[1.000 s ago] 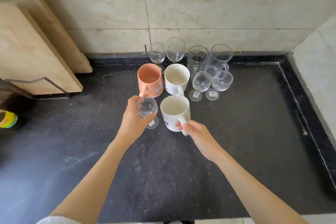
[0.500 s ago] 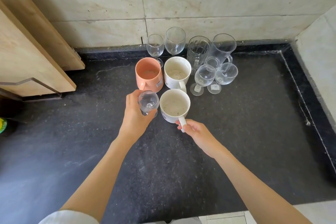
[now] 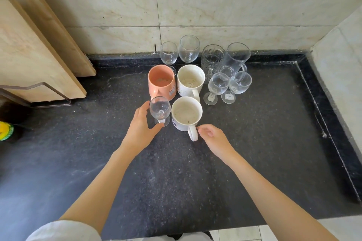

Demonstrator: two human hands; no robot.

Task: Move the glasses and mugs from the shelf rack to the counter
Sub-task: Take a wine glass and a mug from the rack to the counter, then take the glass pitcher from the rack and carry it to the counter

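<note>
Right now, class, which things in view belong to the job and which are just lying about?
Job: stemmed glass; white mug; pink mug; counter; left hand; right hand.
Lying about: boards; wire rack; yellow-labelled bottle.

I see beige marble-look wall tiles (image 3: 215,2) across 12 o'clock, dark grout lines between. Pale side wall (image 3: 340,64) at 3 o'clock. Wooden boards (image 3: 29,55) lean at 10 o'clock, held by thin metal bracket (image 3: 49,92). Light floor tiles (image 3: 244,234) at 6 o'clock. Soft even light.
</note>
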